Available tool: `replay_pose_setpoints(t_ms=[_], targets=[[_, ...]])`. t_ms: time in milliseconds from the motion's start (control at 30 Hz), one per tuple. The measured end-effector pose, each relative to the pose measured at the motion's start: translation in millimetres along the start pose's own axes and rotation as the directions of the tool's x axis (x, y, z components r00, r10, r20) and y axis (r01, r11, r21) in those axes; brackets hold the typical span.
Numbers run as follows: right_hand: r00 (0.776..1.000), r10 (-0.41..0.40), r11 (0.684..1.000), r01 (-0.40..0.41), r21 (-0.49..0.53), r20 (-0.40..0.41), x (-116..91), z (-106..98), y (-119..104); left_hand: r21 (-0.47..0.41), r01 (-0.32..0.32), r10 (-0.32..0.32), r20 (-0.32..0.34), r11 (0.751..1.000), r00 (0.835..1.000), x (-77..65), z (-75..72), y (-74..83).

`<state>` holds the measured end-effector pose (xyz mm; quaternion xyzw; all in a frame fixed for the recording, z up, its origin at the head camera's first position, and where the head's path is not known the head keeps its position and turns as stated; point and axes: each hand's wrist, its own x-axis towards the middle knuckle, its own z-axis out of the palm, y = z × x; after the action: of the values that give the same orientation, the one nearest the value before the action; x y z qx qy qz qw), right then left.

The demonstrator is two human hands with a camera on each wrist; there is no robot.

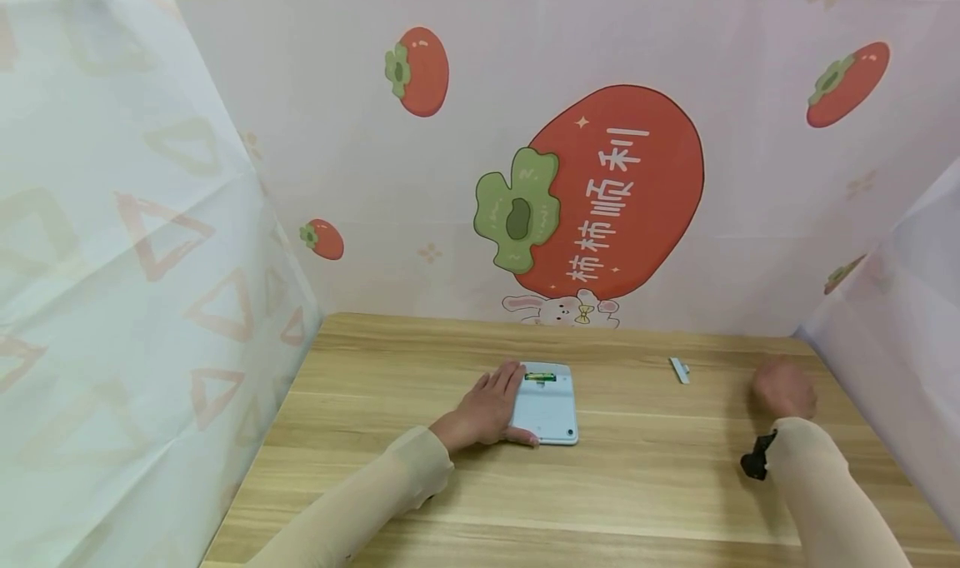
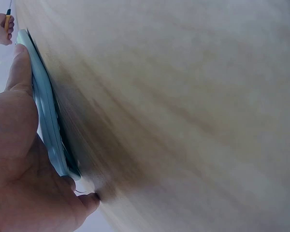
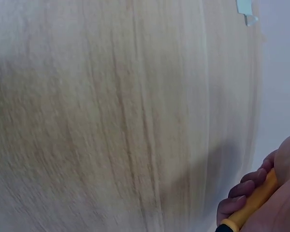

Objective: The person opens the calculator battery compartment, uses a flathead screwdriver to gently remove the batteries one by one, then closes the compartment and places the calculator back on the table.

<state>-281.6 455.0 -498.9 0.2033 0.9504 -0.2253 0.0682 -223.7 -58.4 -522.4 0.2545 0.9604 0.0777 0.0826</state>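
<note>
A light-blue, flat device (image 1: 543, 414) with rounded corners lies on the table, and a green battery (image 1: 540, 377) shows in a slot near its far edge. My left hand (image 1: 491, 406) holds the device's left part, thumb along the near edge and fingers toward the far edge. The left wrist view shows this thumb (image 2: 21, 67) against the device's side (image 2: 46, 111). At the right, my right hand (image 1: 783, 389) is blurred. Its fingers curl round the orange handle of a screwdriver (image 3: 258, 195) in the right wrist view. The screwdriver's tip is hidden there.
A small light-blue cover (image 1: 679, 370) with a tab lies on the wooden table (image 1: 637, 493) between the device and my right hand. Patterned white sheets (image 1: 375, 185) enclose the table at the back and both sides. A black item (image 1: 756, 458) is at my right wrist.
</note>
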Motion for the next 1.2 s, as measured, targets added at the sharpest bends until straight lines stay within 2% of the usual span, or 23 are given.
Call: replay_pose_setpoints(t_ms=[33, 167, 367, 467, 633, 700, 767, 967, 1200], targets=[[0.999, 0.031, 0.999, -0.031, 0.034, -0.006, 0, 1, 0, 0.001, -0.001, 0.001, 0.0, 1.0, 1.0, -0.2, -0.2, 0.2], [0.997, 0.082, 0.995, -0.082, 0.054, 0.0, 0, 6, -1, 0.009, -0.004, 0.004, -0.003, 1.0, 1.0, -1.0, -1.0, 0.6], [0.992, 0.123, 0.992, -0.123, 0.035, -0.023, -1, 11, -5, 0.013, -0.002, 0.002, -0.003, 1.0, 1.0, -0.5, 0.4, 0.6], [0.994, 0.102, 0.994, -0.101, 0.03, -0.04, -3, 12, -7, 0.015, -0.001, 0.001, -0.003, 1.0, 1.0, -0.3, 0.7, 0.5], [0.998, -0.033, 0.999, 0.035, 0.033, -0.061, -9, 12, -5, 0.01, 0.002, -0.002, -0.003, 1.0, 1.0, -0.3, 0.7, 0.3], [0.997, -0.057, 0.997, 0.059, 0.039, -0.061, -11, 13, -6, 0.008, 0.003, -0.003, -0.003, 1.0, 1.0, -0.2, 0.7, 0.3], [0.999, -0.03, 0.998, 0.032, 0.054, -0.046, -13, 14, -9, 0.01, 0.002, -0.001, -0.004, 1.0, 1.0, -0.2, 0.8, 0.2], [0.991, 0.136, 0.988, -0.135, 0.076, -0.002, -14, 17, -21, 0.014, -0.001, 0.001, -0.007, 1.0, 1.0, 0.2, 1.6, -0.1], [0.987, 0.161, 0.986, -0.16, 0.045, -0.008, -10, 22, -24, 0.017, -0.001, 0.001, -0.007, 1.0, 1.0, 0.6, 2.0, -0.3]])
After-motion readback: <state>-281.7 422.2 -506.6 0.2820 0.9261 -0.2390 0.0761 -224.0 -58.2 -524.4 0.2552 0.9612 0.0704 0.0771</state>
